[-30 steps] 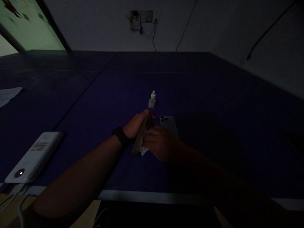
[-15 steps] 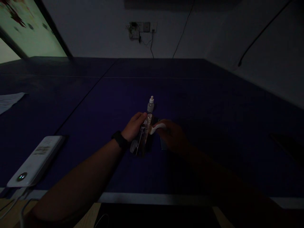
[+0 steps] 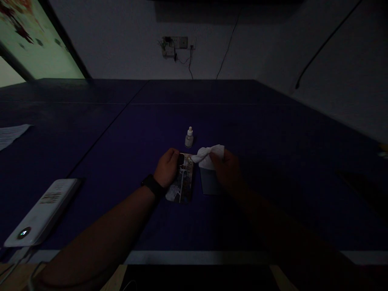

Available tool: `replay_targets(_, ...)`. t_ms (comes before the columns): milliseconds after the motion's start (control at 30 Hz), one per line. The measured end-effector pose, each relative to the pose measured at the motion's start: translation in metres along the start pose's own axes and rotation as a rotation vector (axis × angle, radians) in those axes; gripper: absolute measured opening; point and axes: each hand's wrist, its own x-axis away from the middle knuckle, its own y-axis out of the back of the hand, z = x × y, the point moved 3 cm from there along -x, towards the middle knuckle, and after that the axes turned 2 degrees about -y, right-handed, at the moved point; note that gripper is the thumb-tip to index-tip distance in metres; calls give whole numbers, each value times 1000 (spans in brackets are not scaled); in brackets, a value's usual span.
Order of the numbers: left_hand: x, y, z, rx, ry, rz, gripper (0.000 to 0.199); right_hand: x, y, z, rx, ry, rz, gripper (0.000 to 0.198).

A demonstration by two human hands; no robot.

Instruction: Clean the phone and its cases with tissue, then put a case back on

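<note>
The phone case (image 3: 185,182) lies on the blue table (image 3: 145,226), on the near side of the bottle (image 3: 189,140).

Nearest of all, white cords (image 3: 22,255) run out at the bottom, well to the left of the bottle, and are cut off there. They meet a white power bank (image 3: 42,212) with a tiny round light; its writing is too blurry to read. Far to the right of the bottle and nearer than it, a dark shape (image 3: 360,190) is too dim to make out.

The case is long and thin. Its long side runs away from the person, and the far end, with the dark camera hole, points nearly at the bottle. The picture on it is hard to see.

Nearer than the bottle and to its right is a phone (image 3: 210,182), its far part hidden under the tissue (image 3: 207,155) and the right hand (image 3: 226,167). Its long side runs away from the person too.

The left hand (image 3: 166,167), left of the bottle, is clamped on the case's left edge; some fingers are hidden. The right hand pinches the tissue tight. I cannot tell if the tissue's tip touches the case.

Left of the bottle, a paper (image 3: 13,135) is cut off. Beyond the bottle are wall sockets (image 3: 178,41).
</note>
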Motion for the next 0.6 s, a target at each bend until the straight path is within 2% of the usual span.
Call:
replay_targets(267,-1,12,-3,-437,-133,60,34,3,-7,1,-15,-27,82,32)
replay_targets(367,2,17,-10,-546,-174,122,33,2,-8,2,-20,-35,91,33)
replay_targets(467,10,29,-33,-621,-239,301,23,1,-9,0,-39,-54,81,36)
replay_targets(500,14,32,-44,-677,-294,433,27,1,-9,-2,-46,-61,76,37)
replay_targets(533,16,37,-54,-707,-337,508,33,0,-10,-4,-52,-70,70,38)
replay_targets(600,16,50,-72,-708,-341,497,44,-1,-10,-8,-62,-85,62,40)
